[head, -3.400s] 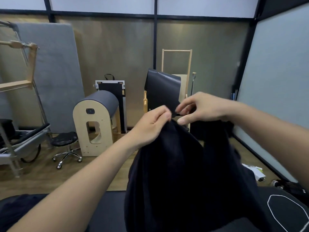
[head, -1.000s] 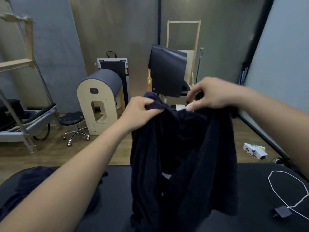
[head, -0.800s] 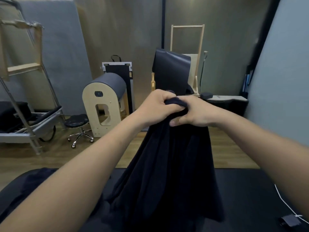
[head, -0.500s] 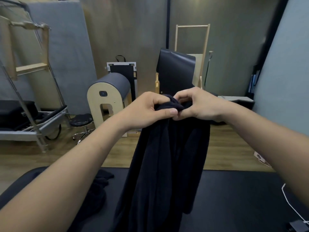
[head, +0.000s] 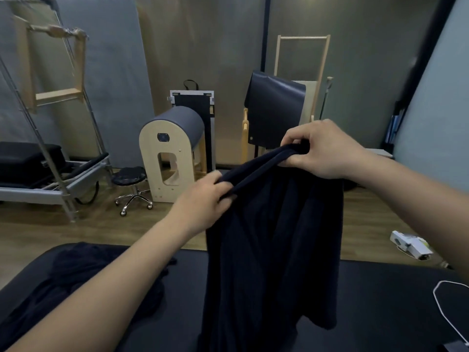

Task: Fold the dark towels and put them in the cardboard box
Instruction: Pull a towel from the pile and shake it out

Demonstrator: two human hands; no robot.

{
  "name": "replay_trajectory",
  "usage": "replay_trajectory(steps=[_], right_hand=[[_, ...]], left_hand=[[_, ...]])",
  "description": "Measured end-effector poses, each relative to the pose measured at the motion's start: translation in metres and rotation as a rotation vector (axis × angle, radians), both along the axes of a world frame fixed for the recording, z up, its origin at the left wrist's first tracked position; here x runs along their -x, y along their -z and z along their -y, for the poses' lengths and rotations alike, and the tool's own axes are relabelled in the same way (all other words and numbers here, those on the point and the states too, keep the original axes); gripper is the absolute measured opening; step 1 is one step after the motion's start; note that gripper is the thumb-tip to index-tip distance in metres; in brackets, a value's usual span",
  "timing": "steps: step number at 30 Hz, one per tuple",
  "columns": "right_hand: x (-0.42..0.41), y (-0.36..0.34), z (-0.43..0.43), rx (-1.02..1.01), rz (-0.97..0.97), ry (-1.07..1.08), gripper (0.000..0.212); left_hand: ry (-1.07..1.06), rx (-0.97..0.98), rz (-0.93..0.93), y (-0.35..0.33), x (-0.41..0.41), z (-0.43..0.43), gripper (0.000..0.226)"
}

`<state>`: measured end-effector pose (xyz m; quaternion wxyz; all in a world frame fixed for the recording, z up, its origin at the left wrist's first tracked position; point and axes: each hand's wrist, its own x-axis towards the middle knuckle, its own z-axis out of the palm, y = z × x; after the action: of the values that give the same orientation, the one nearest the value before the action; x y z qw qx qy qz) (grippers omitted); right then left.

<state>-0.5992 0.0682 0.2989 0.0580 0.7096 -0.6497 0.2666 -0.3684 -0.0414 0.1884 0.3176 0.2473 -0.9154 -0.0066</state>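
Observation:
A dark navy towel (head: 274,250) hangs doubled in front of me, its lower part reaching down to the black padded table (head: 380,313). My right hand (head: 322,151) grips the bunched top edge, held higher. My left hand (head: 203,199) pinches the same edge lower and to the left, so the edge runs slanted between them. A heap of other dark towels (head: 83,275) lies on the table's left part, partly behind my left forearm. No cardboard box is in view.
A white cable (head: 446,301) loops on the table's right side. On the wooden floor beyond stand a barrel-shaped wooden unit (head: 170,153), a rolling stool (head: 130,184), a metal-framed bed (head: 45,179) and a small white box (head: 409,245).
My hands were together at the towel's top; now they have drawn apart along the edge, the left dropping down and left, the right staying up.

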Motion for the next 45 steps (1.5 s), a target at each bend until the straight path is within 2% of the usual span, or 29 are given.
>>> replay_trajectory(steps=[4,7,9,13,17,19,21,23,24,27,30,32,36,41,45], right_hand=[[0.007,0.0,-0.007,0.008,-0.039,0.072,0.011],[0.012,-0.004,-0.011,0.052,-0.043,0.118,0.008],[0.011,-0.007,-0.015,0.058,-0.088,0.122,0.009],[0.009,-0.005,-0.026,-0.017,-0.148,0.146,0.013],[0.01,-0.007,-0.028,0.045,-0.203,0.139,0.012],[0.009,-0.013,-0.032,0.068,-0.3,0.142,0.015],[0.012,-0.019,-0.036,0.077,-0.384,0.161,0.014],[0.019,-0.021,-0.038,0.077,-0.435,0.205,0.013],[0.02,-0.02,-0.039,0.064,-0.446,0.221,0.012],[0.021,-0.013,-0.038,0.013,-0.431,0.248,0.011],[0.024,-0.017,-0.044,0.024,-0.336,0.315,0.011],[0.031,-0.025,-0.05,0.046,-0.281,0.363,0.012],[0.037,-0.036,-0.059,0.084,-0.216,0.37,0.012],[0.035,-0.041,-0.058,0.12,-0.182,0.356,0.015],[0.032,-0.043,-0.053,0.127,-0.197,0.357,0.014]], left_hand=[[-0.142,0.428,-0.092,-0.029,-0.008,-0.004,0.013],[-0.02,0.598,-0.111,-0.017,-0.003,-0.017,0.021],[0.083,0.5,-0.099,0.01,0.007,-0.022,0.026],[0.074,-0.034,-0.361,0.033,0.019,-0.011,0.03],[-0.104,-0.21,-0.764,-0.007,0.028,-0.012,0.021],[-0.112,-0.289,-0.839,-0.023,0.032,-0.016,0.019],[-0.096,-0.142,-0.735,-0.017,0.03,-0.016,0.017],[-0.044,0.072,-0.501,0.005,0.029,-0.014,0.015],[-0.033,0.102,-0.388,0.019,0.031,-0.014,0.014],[-0.092,-0.017,-0.164,0.053,0.042,-0.019,0.011],[-0.172,-0.158,-0.068,0.087,0.046,-0.018,0.011],[-0.185,-0.222,-0.065,0.111,0.039,-0.016,0.009],[-0.263,-0.368,-0.204,0.129,0.027,-0.008,0.008],[-0.031,-0.478,-0.198,0.131,0.033,-0.015,0.009],[0.136,-0.611,-0.011,0.148,0.039,-0.045,0.026]])
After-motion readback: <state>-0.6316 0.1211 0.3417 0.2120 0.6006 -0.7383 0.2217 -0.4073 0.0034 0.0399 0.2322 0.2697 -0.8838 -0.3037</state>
